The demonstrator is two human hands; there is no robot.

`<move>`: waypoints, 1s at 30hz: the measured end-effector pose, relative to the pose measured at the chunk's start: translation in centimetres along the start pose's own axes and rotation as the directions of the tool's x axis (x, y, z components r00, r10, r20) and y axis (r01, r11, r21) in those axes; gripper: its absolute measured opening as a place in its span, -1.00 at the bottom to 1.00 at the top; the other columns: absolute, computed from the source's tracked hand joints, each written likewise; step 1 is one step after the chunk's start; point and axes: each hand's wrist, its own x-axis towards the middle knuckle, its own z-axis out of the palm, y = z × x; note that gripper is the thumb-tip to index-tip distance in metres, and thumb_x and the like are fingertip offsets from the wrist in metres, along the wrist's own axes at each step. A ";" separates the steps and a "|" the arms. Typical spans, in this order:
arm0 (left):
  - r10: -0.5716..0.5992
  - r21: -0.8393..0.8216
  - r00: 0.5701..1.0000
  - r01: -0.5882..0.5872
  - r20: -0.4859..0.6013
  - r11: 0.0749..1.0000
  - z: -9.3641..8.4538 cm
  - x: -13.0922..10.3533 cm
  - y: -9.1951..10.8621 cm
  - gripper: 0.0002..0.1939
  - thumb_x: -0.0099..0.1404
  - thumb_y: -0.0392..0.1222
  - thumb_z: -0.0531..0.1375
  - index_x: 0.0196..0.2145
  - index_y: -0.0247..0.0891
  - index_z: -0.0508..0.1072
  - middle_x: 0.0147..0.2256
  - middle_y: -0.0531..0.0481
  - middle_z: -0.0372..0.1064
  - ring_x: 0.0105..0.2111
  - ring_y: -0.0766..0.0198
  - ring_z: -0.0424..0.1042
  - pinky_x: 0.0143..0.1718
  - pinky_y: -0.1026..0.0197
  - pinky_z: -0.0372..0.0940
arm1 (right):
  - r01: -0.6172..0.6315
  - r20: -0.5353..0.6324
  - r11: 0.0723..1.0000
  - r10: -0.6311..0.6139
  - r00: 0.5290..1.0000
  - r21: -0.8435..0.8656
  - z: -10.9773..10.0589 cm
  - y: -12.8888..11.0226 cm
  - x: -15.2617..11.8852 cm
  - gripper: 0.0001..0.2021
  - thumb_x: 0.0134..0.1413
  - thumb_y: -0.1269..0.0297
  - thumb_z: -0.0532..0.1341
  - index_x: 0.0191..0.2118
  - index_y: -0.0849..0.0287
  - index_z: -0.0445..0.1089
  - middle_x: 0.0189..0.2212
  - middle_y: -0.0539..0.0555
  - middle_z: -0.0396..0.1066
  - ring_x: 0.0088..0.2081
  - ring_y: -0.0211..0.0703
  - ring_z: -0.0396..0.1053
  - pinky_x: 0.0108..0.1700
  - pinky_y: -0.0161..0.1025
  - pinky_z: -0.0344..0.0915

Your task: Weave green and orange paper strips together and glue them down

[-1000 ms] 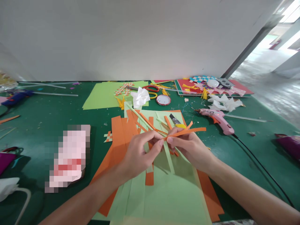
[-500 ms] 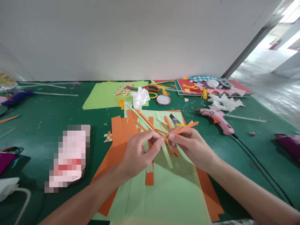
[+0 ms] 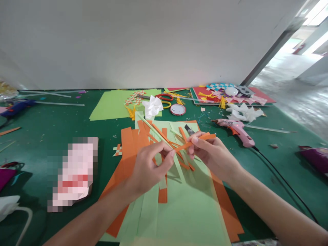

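A plain pale grey panel (image 3: 128, 44) rises along the far side of a green desk (image 3: 107, 128), ending at a darker slanting edge (image 3: 268, 58). Beyond, at right, a glossy floor (image 3: 279, 85) reflects white light beneath a blurred, bright opening (image 3: 319, 13).

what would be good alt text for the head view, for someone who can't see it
A person's bare left hand and right hand pinch a narrow orange paper strip above pale green and orange paper on a green table. A pink plastic glue gun lies to the right, and a crumpled white tissue lies farther back.
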 end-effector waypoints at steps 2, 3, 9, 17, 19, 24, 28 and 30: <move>0.017 0.018 1.000 -0.017 -0.008 1.000 0.0 -0.1 0.0 -0.79 0.30 -0.35 0.14 -0.50 -0.25 0.30 -0.60 0.19 0.27 -0.58 0.47 0.25 -0.50 0.40 0.15 | -0.004 -0.007 1.000 0.004 1.000 -0.001 0.0 0.0 0.1 -0.88 0.09 0.29 0.31 -0.44 0.16 0.50 -0.55 -0.04 0.37 -0.48 -0.35 0.35 -0.46 -0.41 0.33; 0.024 0.025 1.000 -0.024 -0.013 0.999 0.0 -0.1 0.0 -0.79 0.30 -0.35 0.15 -0.50 -0.25 0.30 -0.61 0.19 0.27 -0.59 0.48 0.25 -0.51 0.40 0.15 | -0.007 -0.010 1.000 0.006 1.000 -0.005 0.1 0.0 0.1 -0.88 0.08 0.30 0.32 -0.45 0.16 0.49 -0.55 -0.04 0.37 -0.48 -0.35 0.35 -0.46 -0.41 0.33; 0.050 0.036 0.999 -0.049 -0.017 0.998 0.1 -0.1 -0.1 -0.81 0.29 -0.37 0.15 -0.49 -0.25 0.30 -0.60 0.19 0.28 -0.58 0.48 0.25 -0.51 0.41 0.15 | -0.029 0.004 0.999 0.029 1.000 -0.021 0.1 -0.3 -0.1 -0.87 0.07 0.30 0.31 -0.46 0.17 0.49 -0.52 -0.03 0.36 -0.47 -0.33 0.37 -0.41 -0.38 0.33; 0.002 0.003 1.000 -0.002 0.010 1.000 0.0 0.0 0.0 -0.79 0.30 -0.33 0.13 -0.51 -0.24 0.31 -0.59 0.16 0.29 -0.58 0.43 0.27 -0.49 0.36 0.17 | -0.050 -0.030 0.998 0.049 0.998 -0.039 -0.1 -0.1 0.0 -0.87 0.05 0.29 0.32 -0.46 0.18 0.45 -0.51 -0.04 0.33 -0.47 -0.33 0.34 -0.41 -0.37 0.31; -0.050 -0.029 0.998 0.051 0.039 0.998 -0.1 0.0 -0.2 -0.78 0.31 -0.30 0.11 -0.51 -0.24 0.31 -0.59 0.13 0.29 -0.57 0.40 0.29 -0.48 0.34 0.18 | -0.061 -0.035 0.997 0.060 0.998 -0.044 -0.2 -0.1 0.0 -0.86 0.05 0.28 0.32 -0.46 0.18 0.43 -0.51 -0.04 0.32 -0.47 -0.33 0.34 -0.40 -0.37 0.30; -0.196 -0.158 0.980 0.199 0.039 0.967 -0.2 0.2 -0.5 -0.76 0.34 -0.20 0.09 -0.50 -0.23 0.31 -0.58 0.13 0.22 -0.57 0.39 0.20 -0.54 0.31 0.10 | -0.084 -0.090 0.994 0.078 0.993 -0.071 -0.5 -0.3 0.1 -0.84 0.05 0.23 0.32 -0.43 0.18 0.40 -0.52 -0.04 0.33 -0.47 -0.33 0.31 -0.41 -0.37 0.25; -0.262 -0.224 0.965 0.252 -0.012 0.941 -0.5 0.3 -0.6 -0.73 0.36 -0.20 0.06 -0.51 -0.23 0.27 -0.55 0.12 0.16 -0.54 0.38 0.14 -0.52 0.30 0.06 | -0.050 -0.140 0.997 0.041 0.989 -0.064 -0.7 -0.5 0.3 -0.85 0.05 0.23 0.31 -0.41 0.18 0.40 -0.55 -0.04 0.33 -0.50 -0.32 0.30 -0.42 -0.35 0.23; -0.315 -0.248 0.948 0.293 -0.051 0.923 -0.5 0.4 -0.9 -0.72 0.37 -0.16 0.06 -0.51 -0.23 0.26 -0.54 0.11 0.18 -0.55 0.37 0.12 -0.53 0.28 0.04 | 0.010 -0.176 0.998 -0.022 0.984 -0.067 -0.8 -0.6 0.5 -0.86 0.07 0.23 0.29 -0.39 0.18 0.40 -0.55 -0.04 0.34 -0.51 -0.33 0.29 -0.43 -0.35 0.22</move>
